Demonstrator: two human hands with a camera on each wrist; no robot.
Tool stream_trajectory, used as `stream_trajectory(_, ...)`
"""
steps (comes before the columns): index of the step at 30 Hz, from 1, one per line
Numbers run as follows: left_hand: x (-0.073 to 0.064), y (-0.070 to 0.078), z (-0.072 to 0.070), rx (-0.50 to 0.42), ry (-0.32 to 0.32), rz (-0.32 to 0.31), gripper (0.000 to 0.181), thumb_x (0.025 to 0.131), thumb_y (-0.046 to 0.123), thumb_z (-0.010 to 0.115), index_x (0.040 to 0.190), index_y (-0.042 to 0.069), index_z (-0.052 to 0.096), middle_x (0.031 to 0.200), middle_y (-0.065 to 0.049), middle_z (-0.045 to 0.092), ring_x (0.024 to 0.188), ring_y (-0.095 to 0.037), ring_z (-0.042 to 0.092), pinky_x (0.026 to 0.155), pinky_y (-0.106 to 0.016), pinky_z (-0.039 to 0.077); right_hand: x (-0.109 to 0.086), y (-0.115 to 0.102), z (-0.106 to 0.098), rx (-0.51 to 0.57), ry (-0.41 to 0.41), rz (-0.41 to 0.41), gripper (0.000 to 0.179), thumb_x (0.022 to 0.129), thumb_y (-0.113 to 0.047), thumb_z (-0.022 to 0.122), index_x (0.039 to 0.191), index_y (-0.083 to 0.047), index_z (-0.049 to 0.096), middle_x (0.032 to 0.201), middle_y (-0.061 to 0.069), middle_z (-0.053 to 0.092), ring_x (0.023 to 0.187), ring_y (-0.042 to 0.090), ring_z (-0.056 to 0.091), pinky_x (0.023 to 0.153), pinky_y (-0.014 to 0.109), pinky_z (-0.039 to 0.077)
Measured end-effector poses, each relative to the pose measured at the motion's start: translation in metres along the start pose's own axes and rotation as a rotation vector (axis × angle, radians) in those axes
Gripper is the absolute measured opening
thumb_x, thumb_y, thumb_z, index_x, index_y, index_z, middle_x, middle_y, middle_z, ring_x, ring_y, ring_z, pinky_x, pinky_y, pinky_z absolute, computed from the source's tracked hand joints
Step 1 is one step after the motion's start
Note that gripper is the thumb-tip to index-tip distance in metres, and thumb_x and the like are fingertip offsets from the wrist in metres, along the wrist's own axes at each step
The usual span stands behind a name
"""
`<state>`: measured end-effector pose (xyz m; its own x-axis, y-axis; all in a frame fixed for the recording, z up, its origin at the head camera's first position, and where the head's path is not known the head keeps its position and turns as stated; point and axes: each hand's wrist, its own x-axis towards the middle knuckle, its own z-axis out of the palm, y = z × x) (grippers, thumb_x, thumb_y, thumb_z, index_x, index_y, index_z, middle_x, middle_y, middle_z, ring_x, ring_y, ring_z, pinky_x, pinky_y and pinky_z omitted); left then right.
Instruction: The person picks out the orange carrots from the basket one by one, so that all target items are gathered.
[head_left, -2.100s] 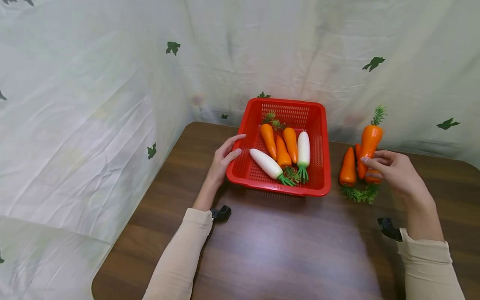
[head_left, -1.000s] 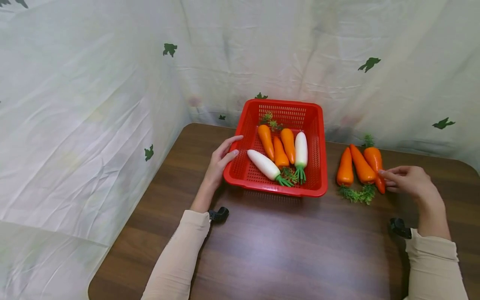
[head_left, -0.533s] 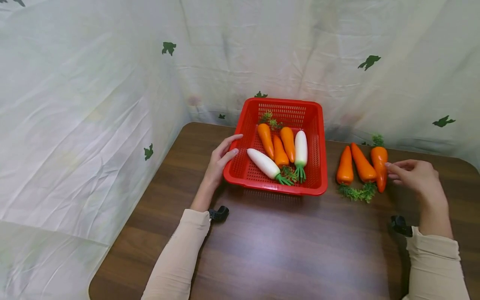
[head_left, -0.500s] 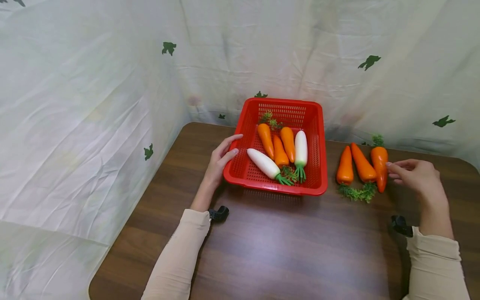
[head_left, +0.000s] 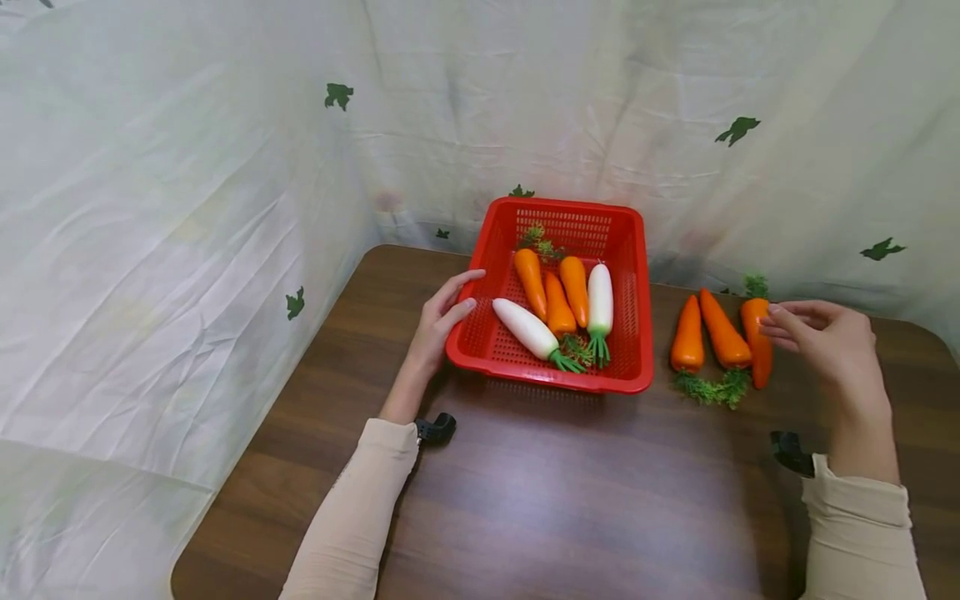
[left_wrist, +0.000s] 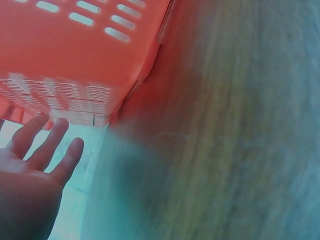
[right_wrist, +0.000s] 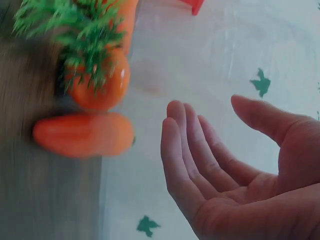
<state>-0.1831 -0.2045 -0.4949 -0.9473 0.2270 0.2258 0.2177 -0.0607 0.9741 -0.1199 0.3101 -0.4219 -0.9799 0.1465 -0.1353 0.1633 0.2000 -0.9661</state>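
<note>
Relaxed left grip (head_left: 436, 327) touches red plastic basket (head_left: 551, 377); loose-fingered right grip (head_left: 831, 335) flanks tapered orange carrots (head_left: 725, 336) near wooden surface's (head_left: 562, 492) far edge.

The left hand (head_left: 435, 329) is reaching forward, its thumb (head_left: 459, 311) extending apart from the index finger; its other fingers (left_wrist: 48, 146) are spreading slightly. Behind it, the bare left wrist (head_left: 405, 402) is emerging from a beige left sleeve (head_left: 356, 512) slanting back toward the body. Well to its right, the right hand (head_left: 831, 337) is bending its fingers (right_wrist: 173, 155) loosely, the right thumb (right_wrist: 264, 118) standing apart from them; the right sleeve (head_left: 858, 533) is ending behind the wrist.
</note>
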Motion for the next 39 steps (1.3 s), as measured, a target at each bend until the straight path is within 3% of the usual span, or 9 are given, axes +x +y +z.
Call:
stream_trajectory(3, -0.001, 0.0, -0.001, -0.004, 0.003, 0.001, 0.046, 0.105, 0.023, 0.058, 0.15, 0.021, 0.057, 0.154, -0.011, 0.055, 0.13, -0.043, 0.056, 0.1, -0.041, 0.06, 0.0, -0.005, 0.01, 0.113, -0.054, 0.011, 0.016, 0.099, -0.024, 0.074, 0.11, -0.014, 0.069, 0.087, -0.011, 0.08, 0.079, 0.003, 0.077, 0.07, 0.015, 0.06)
stream_trajectory(7, -0.001, 0.001, 0.0, -0.01, -0.009, 0.009, 0.046, 0.105, 0.022, 0.058, 0.151, 0.02, 0.056, 0.155, -0.014, 0.053, 0.13, -0.046, 0.056, 0.1, -0.042, 0.06, 0.003, -0.013, 0.023, 0.111, -0.077, -0.014, 0.016, 0.1, -0.026, 0.073, 0.111, -0.015, 0.07, 0.09, -0.012, 0.079, 0.082, 0.003, 0.077, 0.074, 0.015, 0.06)
stream_trajectory(16, -0.003, 0.003, -0.003, -0.009, 0.002, 0.001, 0.047, 0.105, 0.021, 0.057, 0.152, 0.018, 0.055, 0.157, -0.017, 0.051, 0.132, -0.047, 0.054, 0.103, -0.046, 0.059, 0.012, -0.024, 0.058, 0.125, -0.12, -0.012, 0.041, 0.1, -0.027, 0.072, 0.126, 0.002, 0.058, 0.091, -0.012, 0.079, 0.081, 0.003, 0.077, 0.075, 0.017, 0.061)
stream_trajectory(18, -0.003, 0.003, -0.003, -0.02, 0.002, -0.002, 0.048, 0.105, 0.021, 0.057, 0.153, 0.017, 0.054, 0.157, -0.019, 0.05, 0.133, -0.047, 0.053, 0.104, -0.05, 0.057, 0.012, -0.025, 0.062, 0.095, -0.117, -0.004, 0.043, 0.1, -0.031, 0.072, 0.127, 0.001, 0.058, 0.092, -0.014, 0.078, 0.083, 0.002, 0.076, 0.076, 0.017, 0.061)
stream_trajectory(25, -0.002, 0.001, -0.003, -0.016, -0.008, -0.003, 0.047, 0.105, 0.022, 0.058, 0.152, 0.019, 0.055, 0.158, -0.02, 0.048, 0.134, -0.048, 0.052, 0.106, -0.055, 0.055, 0.02, -0.053, 0.073, 0.197, -0.154, -0.026, 0.037, 0.099, -0.028, 0.073, 0.125, -0.004, 0.062, 0.097, -0.006, 0.08, 0.089, 0.008, 0.078, 0.08, 0.02, 0.062)
stream_trajectory(32, -0.003, 0.001, -0.004, -0.005, 0.012, 0.0, 0.047, 0.104, 0.023, 0.059, 0.151, 0.021, 0.056, 0.158, -0.02, 0.048, 0.133, -0.047, 0.054, 0.105, -0.055, 0.056, 0.049, -0.096, 0.104, 0.146, -0.274, 0.031, 0.052, 0.1, -0.034, 0.071, 0.137, -0.003, 0.052, 0.106, -0.005, 0.079, 0.098, 0.01, 0.078, 0.083, 0.021, 0.062)
stream_trajectory(39, 0.0, 0.0, -0.001, -0.011, 0.0, 0.0, 0.047, 0.104, 0.023, 0.059, 0.15, 0.02, 0.057, 0.157, -0.019, 0.05, 0.132, -0.045, 0.055, 0.102, -0.047, 0.059, 0.06, -0.1, 0.134, 0.055, -0.326, 0.131, 0.065, 0.104, -0.035, 0.065, 0.153, 0.002, 0.042, 0.108, -0.006, 0.077, 0.1, 0.008, 0.077, 0.1, 0.032, 0.055)
